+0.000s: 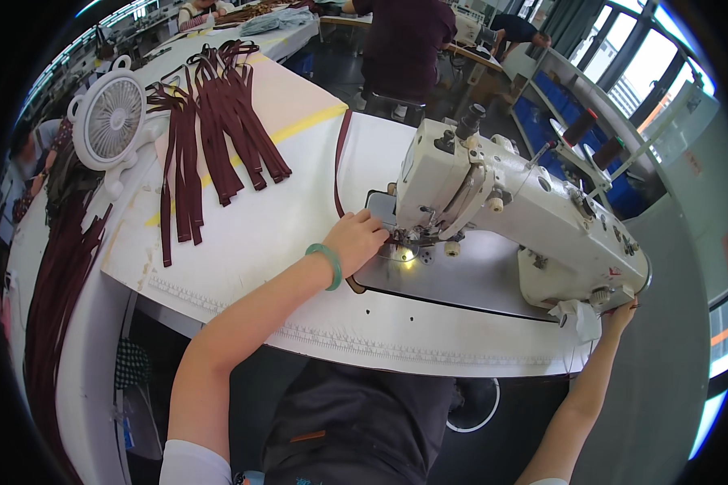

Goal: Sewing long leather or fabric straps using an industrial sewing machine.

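Touching the near part of a narrow maroon fabric strap (338, 166) with the nearer, curled left hand (357, 240); stretching lengthwise away from it, left of a white metal sewing machine (534, 210). Impossible to tell pinched from pressed. Reaching the machine's right end with the right hand (620, 314), unclear in grip. Bearing there a small red mark, illegible.

A narrow maroon strap (337, 166) runs far to near, gently curved, left of a white sewing machine (534, 206)
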### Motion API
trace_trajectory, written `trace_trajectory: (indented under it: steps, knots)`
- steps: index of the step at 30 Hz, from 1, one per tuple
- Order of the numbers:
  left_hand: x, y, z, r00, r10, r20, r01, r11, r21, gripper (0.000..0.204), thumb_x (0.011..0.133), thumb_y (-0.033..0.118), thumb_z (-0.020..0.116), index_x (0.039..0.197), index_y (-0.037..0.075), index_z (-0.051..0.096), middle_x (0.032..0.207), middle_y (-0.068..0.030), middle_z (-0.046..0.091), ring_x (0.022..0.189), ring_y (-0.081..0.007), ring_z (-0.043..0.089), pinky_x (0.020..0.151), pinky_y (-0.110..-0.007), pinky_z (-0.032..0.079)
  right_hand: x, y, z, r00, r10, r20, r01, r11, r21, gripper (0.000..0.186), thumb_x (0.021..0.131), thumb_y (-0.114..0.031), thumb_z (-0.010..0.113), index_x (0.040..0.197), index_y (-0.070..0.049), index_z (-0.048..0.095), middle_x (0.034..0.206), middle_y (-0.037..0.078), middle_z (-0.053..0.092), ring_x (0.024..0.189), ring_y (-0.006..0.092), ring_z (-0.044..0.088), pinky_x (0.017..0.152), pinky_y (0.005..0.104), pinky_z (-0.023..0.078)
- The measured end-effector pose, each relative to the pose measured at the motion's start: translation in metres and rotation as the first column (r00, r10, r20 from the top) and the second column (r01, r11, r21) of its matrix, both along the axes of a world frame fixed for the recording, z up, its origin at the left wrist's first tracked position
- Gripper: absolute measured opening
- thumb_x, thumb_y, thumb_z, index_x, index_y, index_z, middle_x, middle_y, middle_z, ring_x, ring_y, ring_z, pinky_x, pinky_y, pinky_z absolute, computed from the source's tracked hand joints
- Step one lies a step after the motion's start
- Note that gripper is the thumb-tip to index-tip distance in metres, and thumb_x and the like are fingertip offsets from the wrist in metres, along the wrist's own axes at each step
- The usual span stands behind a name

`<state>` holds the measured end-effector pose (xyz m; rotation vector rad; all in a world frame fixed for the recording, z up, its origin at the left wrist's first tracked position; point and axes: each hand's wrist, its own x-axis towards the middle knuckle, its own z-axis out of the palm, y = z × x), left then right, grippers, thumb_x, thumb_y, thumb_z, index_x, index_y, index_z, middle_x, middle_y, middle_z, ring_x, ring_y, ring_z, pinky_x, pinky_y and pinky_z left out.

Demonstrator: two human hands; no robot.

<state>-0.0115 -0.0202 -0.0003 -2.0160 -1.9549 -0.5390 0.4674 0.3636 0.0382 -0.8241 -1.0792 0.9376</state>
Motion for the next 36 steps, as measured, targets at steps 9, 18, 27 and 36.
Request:
trace_trajectory:
  steps: [9, 18, 27, 36]
  knots:
    - [0.085, -0.027, 0.006, 0.997, 0.075, -0.036, -0.078, 0.993, -0.085, 0.011, 0.071, 0.006, 0.052, 0.078, -0.001, 0.057, 0.074, -0.0092, 0.054, 0.068, -0.0214, 0.055, 0.063, -0.033, 0.042, 0.023, 0.005, 0.012, 0.884, -0.173, 0.433, 0.284, 0.936, -0.206, 0.032, 0.094, -0.033, 0.036, 0.108, -0.007, 0.048, 0.098, 0.006, 0.056, 0.094, 0.0198, 0.053, 0.076, 0.0319, 0.046]
    - [0.065, -0.017, 0.003, 0.986, 0.117, 0.115, -0.099, 0.983, -0.152, 0.013, 0.074, 0.009, 0.052, 0.083, 0.000, 0.054, 0.075, -0.0085, 0.054, 0.070, -0.0241, 0.055, 0.066, -0.034, 0.044, -0.055, -0.150, 0.058, 0.694, -0.623, 0.360, 0.397, 0.749, 0.530, 0.033, 0.095, -0.028, 0.036, 0.104, -0.002, 0.053, 0.088, 0.004, 0.054, 0.076, 0.0140, 0.050, 0.070, 0.0258, 0.040]
    - [0.093, -0.048, 0.021, 0.997, 0.022, -0.075, -0.030, 0.994, -0.108, 0.009, 0.065, 0.008, 0.053, 0.068, 0.003, 0.060, 0.070, -0.0088, 0.054, 0.073, -0.0212, 0.054, 0.066, -0.032, 0.040, -0.186, -0.306, 0.008, 0.578, 0.133, 0.805, -0.558, 0.785, 0.271, 0.005, 0.080, -0.001, 0.056, 0.082, -0.002, 0.060, 0.062, 0.006, 0.055, 0.050, 0.0157, 0.051, 0.046, 0.0247, 0.039]
    - [0.147, -0.096, 0.024, 0.950, -0.090, -0.298, 0.057, 0.991, -0.118, 0.018, 0.060, 0.012, 0.056, 0.071, -0.002, 0.061, 0.061, -0.0059, 0.048, 0.053, -0.0155, 0.050, 0.051, -0.027, 0.036, -0.267, -0.315, -0.023, 0.296, 0.301, 0.906, -0.918, 0.353, 0.183, 0.028, 0.067, -0.003, 0.065, 0.093, -0.012, 0.064, 0.098, 0.002, 0.060, 0.067, 0.0178, 0.054, 0.056, 0.0274, 0.047]
